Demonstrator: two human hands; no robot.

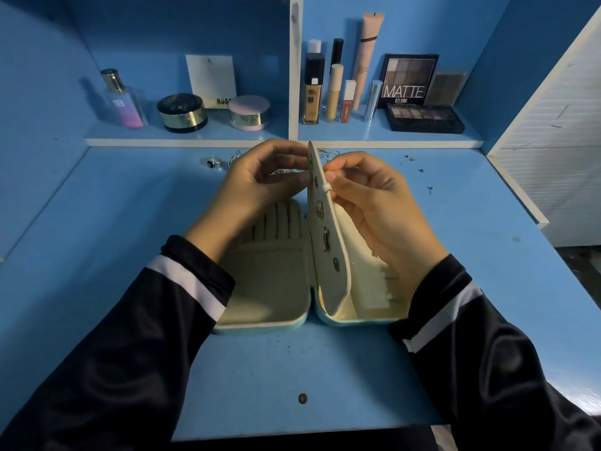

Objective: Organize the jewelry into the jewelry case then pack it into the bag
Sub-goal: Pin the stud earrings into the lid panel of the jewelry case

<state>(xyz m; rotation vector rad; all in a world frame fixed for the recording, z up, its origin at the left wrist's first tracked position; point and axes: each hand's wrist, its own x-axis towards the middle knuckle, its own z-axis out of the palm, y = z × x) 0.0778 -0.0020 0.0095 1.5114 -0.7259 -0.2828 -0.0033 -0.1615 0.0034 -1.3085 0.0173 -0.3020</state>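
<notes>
Pinched the upright earring flap (328, 255) of the open jewelry case (270, 288), centred on the counter (130, 222), left hand (260, 183) from the left, right hand (367, 196) from the right. Risked knocking the pinned earrings (326, 239) loose if the flap twisted.

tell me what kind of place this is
Likely a home vanity or dressing desk: a perfume bottle, a foundation bottle and a MATTE eyeshadow palette stand on the blue shelf, and an open jewelry case lies on the desktop.

On my feed, left hand (260, 187) and right hand (377, 206) are bare; glossy black long sleeves (130, 336) carry one white band (190, 284) above ribbed black cuffs (198, 257).
</notes>
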